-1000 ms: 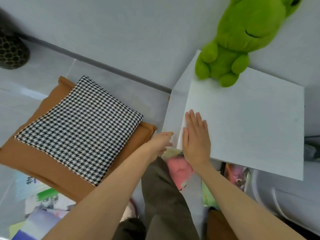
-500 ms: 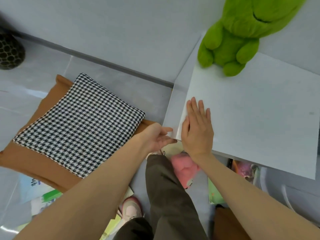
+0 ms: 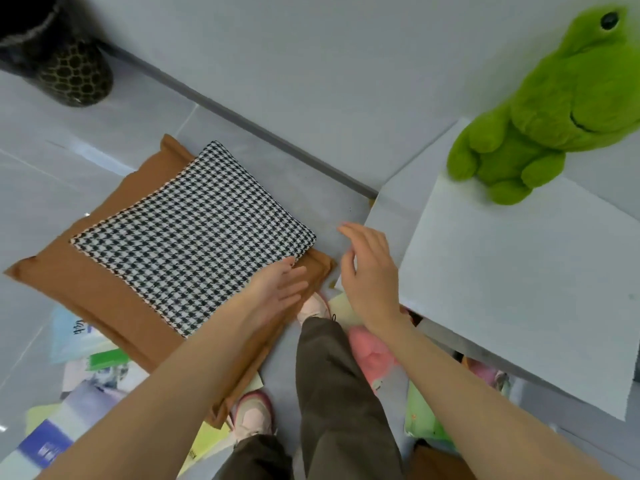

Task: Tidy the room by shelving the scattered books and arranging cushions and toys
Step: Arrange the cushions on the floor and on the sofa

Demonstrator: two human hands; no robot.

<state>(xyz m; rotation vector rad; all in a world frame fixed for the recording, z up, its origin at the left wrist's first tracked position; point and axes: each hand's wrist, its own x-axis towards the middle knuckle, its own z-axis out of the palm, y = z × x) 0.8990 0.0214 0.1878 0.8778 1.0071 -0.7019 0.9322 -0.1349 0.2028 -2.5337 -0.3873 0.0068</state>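
The black-and-white houndstooth square fabric cushion [image 3: 194, 233] lies flat on a larger brown fabric cushion [image 3: 86, 289]. The left hand [image 3: 277, 292], fingers straight and holding nothing, lies at the houndstooth cushion's near right corner. The right hand [image 3: 370, 275], relaxed and empty, hovers further right, so the left is nearer.

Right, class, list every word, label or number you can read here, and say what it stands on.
Nothing reads clearly.
On the light blue booklet: dark characters, too blurred to read.
On the blue book: pale print, blurred.
On the yellow sheet: dark print, too small.
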